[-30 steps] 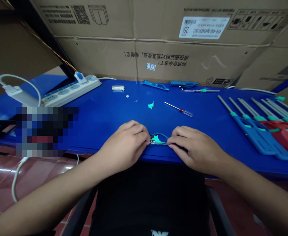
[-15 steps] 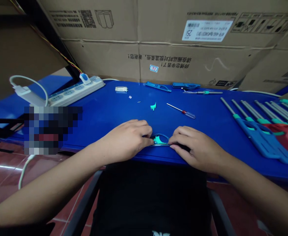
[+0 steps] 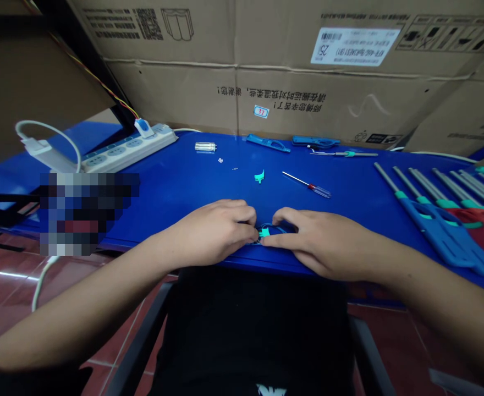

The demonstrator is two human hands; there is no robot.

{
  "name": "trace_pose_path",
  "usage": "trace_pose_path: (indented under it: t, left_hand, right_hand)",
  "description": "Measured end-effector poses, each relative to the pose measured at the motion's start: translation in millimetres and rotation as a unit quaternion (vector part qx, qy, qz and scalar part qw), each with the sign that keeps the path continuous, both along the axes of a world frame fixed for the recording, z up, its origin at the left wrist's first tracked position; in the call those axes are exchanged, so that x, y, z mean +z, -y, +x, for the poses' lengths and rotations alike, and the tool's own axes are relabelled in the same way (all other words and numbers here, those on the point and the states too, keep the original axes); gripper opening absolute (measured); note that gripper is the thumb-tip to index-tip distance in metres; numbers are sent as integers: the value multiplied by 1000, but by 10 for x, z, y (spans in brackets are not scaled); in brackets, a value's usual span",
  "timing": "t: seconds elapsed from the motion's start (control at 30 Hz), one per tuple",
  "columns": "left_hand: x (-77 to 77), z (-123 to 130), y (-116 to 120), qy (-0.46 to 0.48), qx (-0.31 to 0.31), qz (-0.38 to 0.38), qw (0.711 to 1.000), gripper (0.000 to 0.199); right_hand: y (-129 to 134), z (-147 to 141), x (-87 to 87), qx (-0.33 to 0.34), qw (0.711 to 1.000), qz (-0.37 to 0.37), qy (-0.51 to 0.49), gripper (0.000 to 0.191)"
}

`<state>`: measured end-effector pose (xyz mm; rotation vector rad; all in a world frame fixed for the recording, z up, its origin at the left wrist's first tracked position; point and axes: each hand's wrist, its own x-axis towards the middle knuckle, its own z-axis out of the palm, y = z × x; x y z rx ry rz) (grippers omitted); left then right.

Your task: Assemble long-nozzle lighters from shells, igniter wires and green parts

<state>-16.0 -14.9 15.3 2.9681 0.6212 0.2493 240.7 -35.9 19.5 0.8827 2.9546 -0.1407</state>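
Note:
At the table's front edge lies an opened blue lighter body [image 3: 278, 229] with a teal trigger [image 3: 265, 232] in it, mostly covered by my fingers. My left hand [image 3: 217, 231] is closed on its left end, fingers pinched together. From the right, my right hand [image 3: 328, 239] grips the lighter, thumb stretched along its near side by the trigger and index finger bent over the far side. Beyond my hands are a loose teal trigger [image 3: 259, 176], a screwdriver [image 3: 308, 185] with a clear and red handle, and tiny parts [image 3: 220, 160].
Several assembled long lighters [image 3: 435, 231] lie at the right. Blue casing halves [image 3: 268, 143], a metal lighter tube [image 3: 355, 154] and a clear fuel tank [image 3: 205, 147] sit along the back. A white power strip [image 3: 130, 148] is at left; a cardboard box [image 3: 176, 91] stands behind.
My right hand has shifted left along the lighter; its thumb now reaches the trigger, where its fingertips pinched the right end before. My left hand stays at the left end.

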Motion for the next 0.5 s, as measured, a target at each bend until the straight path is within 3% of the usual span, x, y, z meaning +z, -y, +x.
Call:
trace_pose_path:
  t: [0.27,0.37,0.5]
  left_hand:
    - [37,-56,-8,39,8,-61,997,22]
    - [33,-108,64,78,52,-102,990,21]
    - [-59,-103,153,91,124,-125,980,37]
  right_hand:
    - [-105,-56,67,24,1000,-21,-1,48]
    - [-126,-45,35,28,999,-28,-7,50]
    - [-146,-22,8,36,999,-31,-13,52]
